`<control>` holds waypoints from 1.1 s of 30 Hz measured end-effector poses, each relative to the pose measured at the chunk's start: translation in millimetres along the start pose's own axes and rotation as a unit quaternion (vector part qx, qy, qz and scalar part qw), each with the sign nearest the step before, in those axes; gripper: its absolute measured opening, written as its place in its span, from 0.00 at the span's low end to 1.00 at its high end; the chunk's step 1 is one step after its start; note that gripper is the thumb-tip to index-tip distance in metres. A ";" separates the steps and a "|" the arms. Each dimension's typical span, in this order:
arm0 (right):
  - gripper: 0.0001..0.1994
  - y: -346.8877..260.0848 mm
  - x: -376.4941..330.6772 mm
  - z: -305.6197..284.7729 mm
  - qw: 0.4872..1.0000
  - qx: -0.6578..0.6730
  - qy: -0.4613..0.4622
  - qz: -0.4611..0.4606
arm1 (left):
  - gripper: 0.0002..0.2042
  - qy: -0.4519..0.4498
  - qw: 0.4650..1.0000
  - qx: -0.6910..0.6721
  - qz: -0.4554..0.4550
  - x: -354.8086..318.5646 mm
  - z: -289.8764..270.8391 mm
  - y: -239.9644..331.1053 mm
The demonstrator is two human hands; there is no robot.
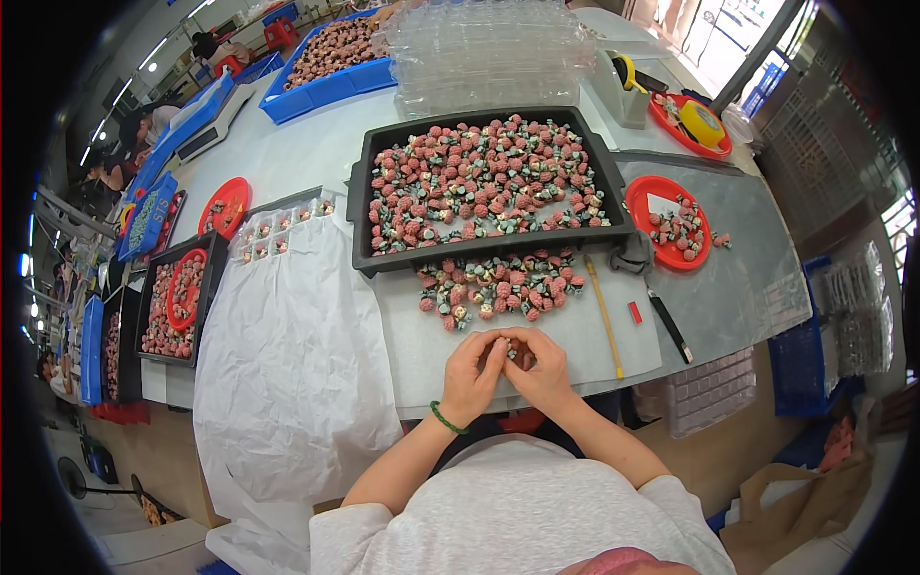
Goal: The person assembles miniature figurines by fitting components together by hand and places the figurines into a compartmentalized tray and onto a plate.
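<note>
In the head view, the left hand (471, 379) and the right hand (540, 369) meet at the near edge of the table, fingers curled and narrow, fingertips together around a small piece (512, 354). Most of it is covered by the fingers, so I cannot tell its full shape or which hand bears more of it.

Just beyond the hands, a loose pile (503, 287) of pink and grey-green pieces lies on the white paper (422, 369), against the front of a black tray (361, 216) holding many more. To the right of the pile lie a yellow stick (604, 321) and a black pen-like tool (670, 326), both untouched; farther right is a red plate (685, 261) with some pieces.

The step in hand looks like close fingertip work on one piece. The next move seems to call for a light, steady pinch with both hands kept together.
</note>
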State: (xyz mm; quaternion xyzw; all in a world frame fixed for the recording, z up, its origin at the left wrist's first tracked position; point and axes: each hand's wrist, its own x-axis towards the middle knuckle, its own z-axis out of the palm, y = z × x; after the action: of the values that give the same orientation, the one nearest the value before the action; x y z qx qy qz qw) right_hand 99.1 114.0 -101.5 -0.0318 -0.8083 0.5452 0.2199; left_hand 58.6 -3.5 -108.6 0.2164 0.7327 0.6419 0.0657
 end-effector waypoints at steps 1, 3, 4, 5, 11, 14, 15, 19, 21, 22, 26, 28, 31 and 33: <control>0.12 -0.5 0.2 -0.2 1.000 0.001 0.002 0.001 | 0.08 -0.001 1.000 0.002 0.000 0.2 0.2 0.7; 0.12 -0.5 -0.4 0.0 1.000 -0.001 -0.001 0.004 | 0.08 0.002 1.000 0.005 -0.002 0.2 -0.6 1.3; 0.12 -0.2 -0.7 0.6 1.000 -0.002 -0.005 0.007 | 0.08 0.000 1.000 0.012 0.003 0.1 -1.5 1.3; 0.12 0.9 -0.7 1.8 1.000 -0.001 -0.008 0.006 | 0.08 -0.001 1.000 0.019 0.008 0.1 -2.5 1.1; 0.14 2.8 -1.3 -1.7 1.000 0.007 -0.018 0.008 | 0.08 0.014 1.000 -0.011 0.008 -0.2 -0.3 -1.6; 0.15 -6.5 2.8 -17.2 1.000 0.006 -0.027 0.008 | 0.09 0.008 1.000 -0.021 0.001 1.4 0.2 -0.8; 0.16 -12.0 4.5 -26.8 0.999 0.000 -0.041 0.009 | 0.09 0.007 1.000 -0.023 0.001 1.7 0.5 0.7; 0.14 -27.7 11.4 -63.8 0.973 0.096 -0.208 -0.019 | 0.09 0.011 1.000 0.006 0.005 -1.8 -4.3 1.3; 0.12 -54.0 18.4 -82.4 0.908 0.155 -0.388 -0.038 | 0.09 0.029 0.999 0.016 -0.002 -6.2 -10.8 -2.8; 0.11 -63.7 20.2 -92.1 0.876 0.182 -0.437 -0.091 | 0.09 0.024 1.000 0.017 0.003 -5.2 -8.8 -2.4; 0.09 -99.5 15.3 -117.9 0.771 0.242 -0.553 -0.203 | 0.09 -0.008 0.999 0.028 0.017 -0.5 -3.1 2.2; 0.10 -107.7 10.0 -125.7 0.724 0.291 -0.586 -0.218 | 0.09 -0.014 0.999 0.029 0.019 2.1 -1.0 5.5; 0.20 -106.0 4.4 -115.1 0.653 0.373 -0.586 -0.301 | 0.09 -0.008 0.999 0.040 0.015 -2.2 -7.0 3.7; 0.19 -110.9 8.2 -117.1 0.671 0.350 -0.585 -0.292 | 0.09 -0.002 0.999 0.049 0.014 -4.0 -8.6 1.9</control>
State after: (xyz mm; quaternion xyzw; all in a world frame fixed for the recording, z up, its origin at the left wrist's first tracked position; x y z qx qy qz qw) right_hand 158.3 173.2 36.6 0.6105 -0.4898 0.6028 -0.1550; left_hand 59.4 -12.8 -106.0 0.2303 0.7599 0.6060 0.0474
